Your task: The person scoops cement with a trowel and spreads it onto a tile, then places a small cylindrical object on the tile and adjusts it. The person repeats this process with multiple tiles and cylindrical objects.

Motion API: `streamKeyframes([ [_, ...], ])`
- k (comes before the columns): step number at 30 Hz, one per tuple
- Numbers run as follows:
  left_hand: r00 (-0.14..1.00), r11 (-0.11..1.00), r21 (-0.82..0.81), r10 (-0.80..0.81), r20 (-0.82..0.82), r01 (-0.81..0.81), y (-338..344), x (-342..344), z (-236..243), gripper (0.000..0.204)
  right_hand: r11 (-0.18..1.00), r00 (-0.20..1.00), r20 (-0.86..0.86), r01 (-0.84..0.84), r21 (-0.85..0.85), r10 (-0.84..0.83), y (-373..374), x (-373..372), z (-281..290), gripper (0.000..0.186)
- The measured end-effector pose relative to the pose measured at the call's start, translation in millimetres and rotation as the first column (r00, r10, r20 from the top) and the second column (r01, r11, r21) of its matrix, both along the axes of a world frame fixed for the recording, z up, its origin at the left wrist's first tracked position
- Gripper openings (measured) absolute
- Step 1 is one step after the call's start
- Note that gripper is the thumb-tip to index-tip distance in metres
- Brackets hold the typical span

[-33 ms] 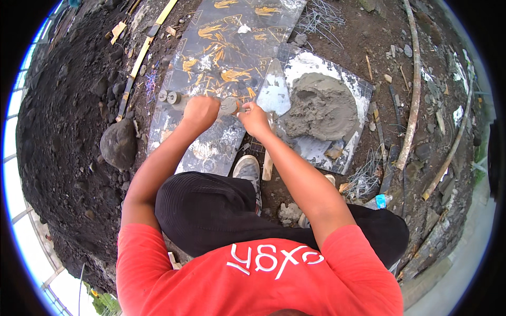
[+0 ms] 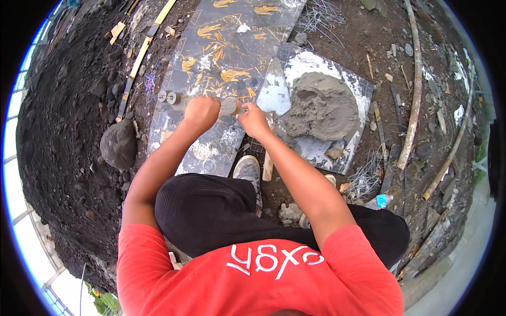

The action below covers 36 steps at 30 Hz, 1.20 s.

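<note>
Between my hands lies a round grey mortar disc [image 2: 229, 106] on a dark, mortar-smeared board [image 2: 211, 60]. My left hand [image 2: 202, 114] is closed in a fist against the disc's left side; its fingertips, and whatever they hold, are hidden. With thumb and fingers pinched, my right hand [image 2: 253, 120] grips the disc's right edge. Two short grey mortar cylinders [image 2: 173, 98] stand left of my left hand. Just beyond my right hand rests a trowel [image 2: 274, 90], its blade flat and its wooden handle toward my foot.
A heap of wet mortar [image 2: 322, 107] sits on a smaller whitened board [image 2: 363, 87] at the right. Loose wire [image 2: 322, 20] tangles beyond it. Dark soil and a large stone [image 2: 118, 144] lie left; long wooden poles [image 2: 412, 89] lie right. My shoe [image 2: 246, 168] is close to the board.
</note>
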<state>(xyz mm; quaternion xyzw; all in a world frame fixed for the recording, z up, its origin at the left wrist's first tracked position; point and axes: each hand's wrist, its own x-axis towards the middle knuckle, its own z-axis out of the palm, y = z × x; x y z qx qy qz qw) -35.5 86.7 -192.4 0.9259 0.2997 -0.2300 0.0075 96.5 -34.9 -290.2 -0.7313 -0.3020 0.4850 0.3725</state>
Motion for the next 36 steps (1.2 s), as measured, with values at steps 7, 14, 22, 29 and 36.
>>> streamKeyframes([
  [7,0.998,0.999,-0.025,0.044,-0.054,-0.046,2.3,5.7,-22.6,0.015,0.981,0.98,0.057,-0.192,0.029,0.19,3.8,-3.3,-4.1,0.065],
  [14,0.992,0.992,-0.073,0.094,-0.086,-0.1,7.7,22.9,-19.1,0.015,0.974,0.971,0.127,-0.213,0.081,0.202,4.7,-9.1,-10.4,0.068],
  [22,0.946,0.944,-0.167,0.248,-0.209,-0.284,15.8,48.5,-28.2,0.022,0.963,0.96,0.157,-0.25,0.101,0.233,7.3,-8.5,-10.5,0.069],
  [29,0.929,0.925,-0.232,0.229,-0.29,-0.3,19.3,59.2,-27.9,0.028,0.968,0.967,0.141,-0.228,0.105,0.213,7.4,-12.1,-7.6,0.071],
  [36,0.859,0.871,-0.034,0.488,0.153,-0.489,35.3,1.6,1.8,0.042,0.978,0.968,0.156,-0.205,0.038,0.197,-12.3,21.8,17.9,0.064],
])
